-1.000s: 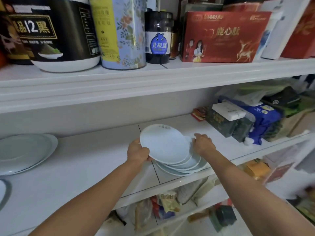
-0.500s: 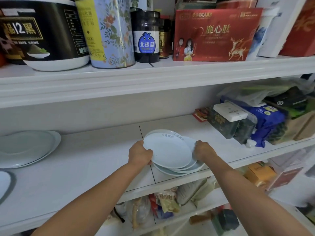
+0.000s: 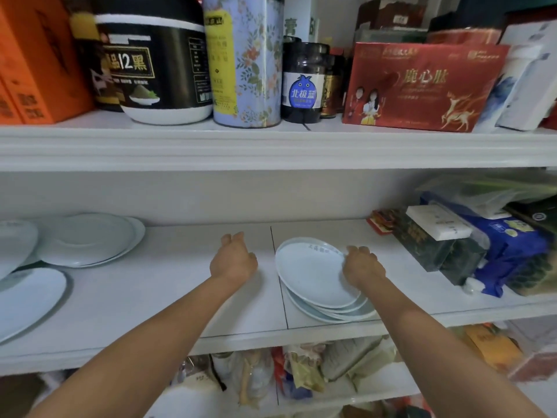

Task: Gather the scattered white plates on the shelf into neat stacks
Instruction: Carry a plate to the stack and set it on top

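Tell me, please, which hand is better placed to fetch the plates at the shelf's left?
Left, probably: left hand is free and nearer those plates; right hand holds the stack.

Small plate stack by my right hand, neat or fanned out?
Fanned out: in the stack, lower rims step out past the top plate at its near-right edge.

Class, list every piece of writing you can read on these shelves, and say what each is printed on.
"12黑": black tub.
"北极蓝": dark jar, on its blue label.
"鹿心肽": red box.
Too blurred or small to read: the yellow label on the floral tin, the orange box, the rim print on the top plate.
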